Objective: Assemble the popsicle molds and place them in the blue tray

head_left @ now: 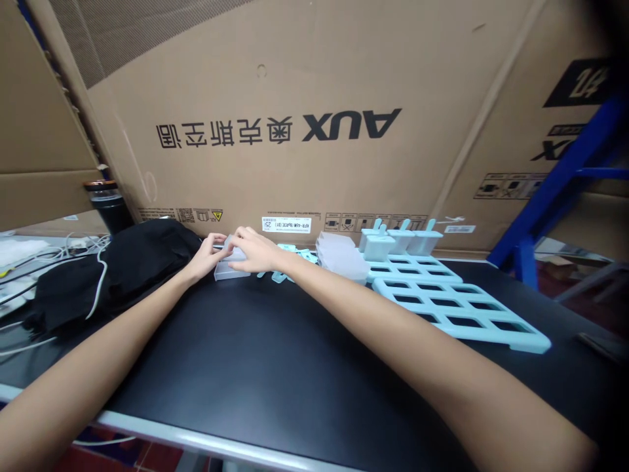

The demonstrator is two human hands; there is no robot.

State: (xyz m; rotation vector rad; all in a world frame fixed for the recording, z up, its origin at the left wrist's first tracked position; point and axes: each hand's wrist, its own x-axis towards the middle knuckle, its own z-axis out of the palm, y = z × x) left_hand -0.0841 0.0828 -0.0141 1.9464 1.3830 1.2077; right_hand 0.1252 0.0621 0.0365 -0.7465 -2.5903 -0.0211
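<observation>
a small stack of clear plastic containers (232,271) stands just to the right of the black cloth (152,252), on the black tabletop (255,367), with both hands on it. the left hand (206,255), the one nearer the cloth, is clamped with thumb and fingers on the upper container, and the right hand (255,250) is closed over the same piece from the side farther from the cloth (its palm and some of its fingers are hidden). a little farther right of the cloth, partly behind the right forearm, lie loose light-blue pieces (278,276), then a second clear stack (341,255). well to the right of the cloth come two light-blue racks: the rear rack (427,278) carries four upright moulds (379,249) with light-blue handles, and the front rack (531,341) has open slots. past them, farthest from the cloth on that side, stands a blue metal frame (525,265). behind the cloth are a dark tumbler (112,211) and a large cardboard box (344,177) with upside-down lettering. white cables (99,282) run across the cloth and to its left.
</observation>
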